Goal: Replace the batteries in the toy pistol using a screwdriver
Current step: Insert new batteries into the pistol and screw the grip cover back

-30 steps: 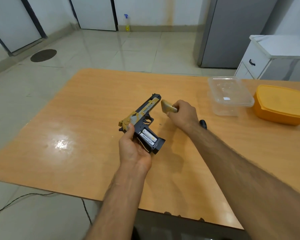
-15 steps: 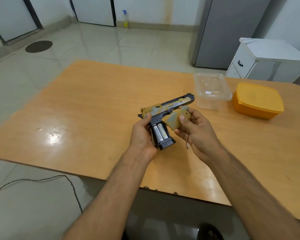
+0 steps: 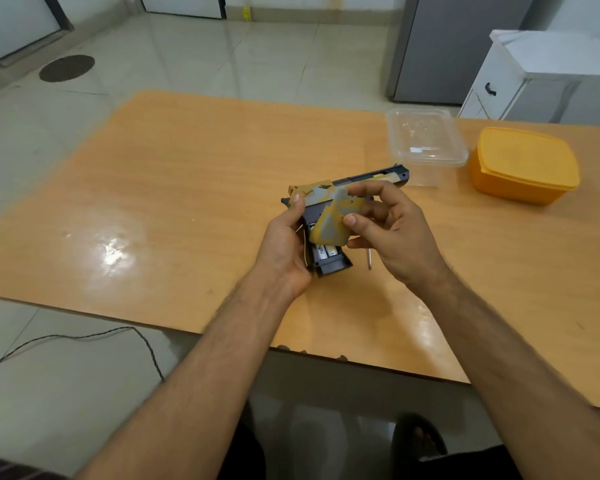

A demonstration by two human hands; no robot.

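Left hand (image 3: 284, 247) wraps the grip of the yellow-and-grey camouflage toy pistol (image 3: 343, 188), lifted above the orange wooden table (image 3: 187, 188). Right hand (image 3: 392, 230) pinches the camouflage plastic battery cover (image 3: 336, 220) over two white batteries (image 3: 325, 252).

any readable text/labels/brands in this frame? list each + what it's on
Batteries in the toy pistol grip: dark print on white labels, partly hidden by the cover; only a fragment like "ght" shows, too blurred to read whole.
Clear container: small white sticker, too small to read.
Orange container: no text visible.
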